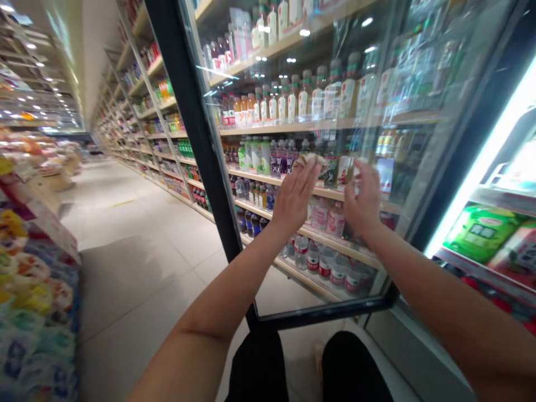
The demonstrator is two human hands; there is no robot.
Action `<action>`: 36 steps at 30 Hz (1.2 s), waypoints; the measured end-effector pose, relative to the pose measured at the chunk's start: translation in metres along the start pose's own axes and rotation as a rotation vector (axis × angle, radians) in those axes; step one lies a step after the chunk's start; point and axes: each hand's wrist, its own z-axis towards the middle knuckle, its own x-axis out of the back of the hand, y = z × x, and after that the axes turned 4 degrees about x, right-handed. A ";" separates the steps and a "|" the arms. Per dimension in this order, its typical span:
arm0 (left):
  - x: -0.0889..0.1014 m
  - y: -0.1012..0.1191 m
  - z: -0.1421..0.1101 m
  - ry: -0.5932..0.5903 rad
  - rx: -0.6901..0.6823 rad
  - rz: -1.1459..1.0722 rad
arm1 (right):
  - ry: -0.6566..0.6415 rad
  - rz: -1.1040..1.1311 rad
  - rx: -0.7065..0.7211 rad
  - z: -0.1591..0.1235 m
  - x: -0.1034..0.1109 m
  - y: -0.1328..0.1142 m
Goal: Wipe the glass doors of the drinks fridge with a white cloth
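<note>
My left hand [294, 195] presses a crumpled light cloth [310, 163] against the glass door [288, 290], its fingers laid over the cloth. The door has a black frame and stands swung open in front of me. To the right, my right hand [363, 198] is raised by the same pane with its fingers apart and slightly bent, holding nothing. Whether its fingertips touch the glass, I cannot tell. Bottles on shelves show through the pane, mixed with reflections.
Long drink shelves [167, 106] run down the left of the aisle. Pale floor tiles [138, 268] lie below. Packaged goods [33, 312] are stacked at the lower left. On the right is a lit cooler with a green package [479, 231].
</note>
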 end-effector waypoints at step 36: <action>0.079 -0.066 0.080 0.034 0.230 0.267 | -0.053 -0.123 0.367 -0.022 -0.069 -0.036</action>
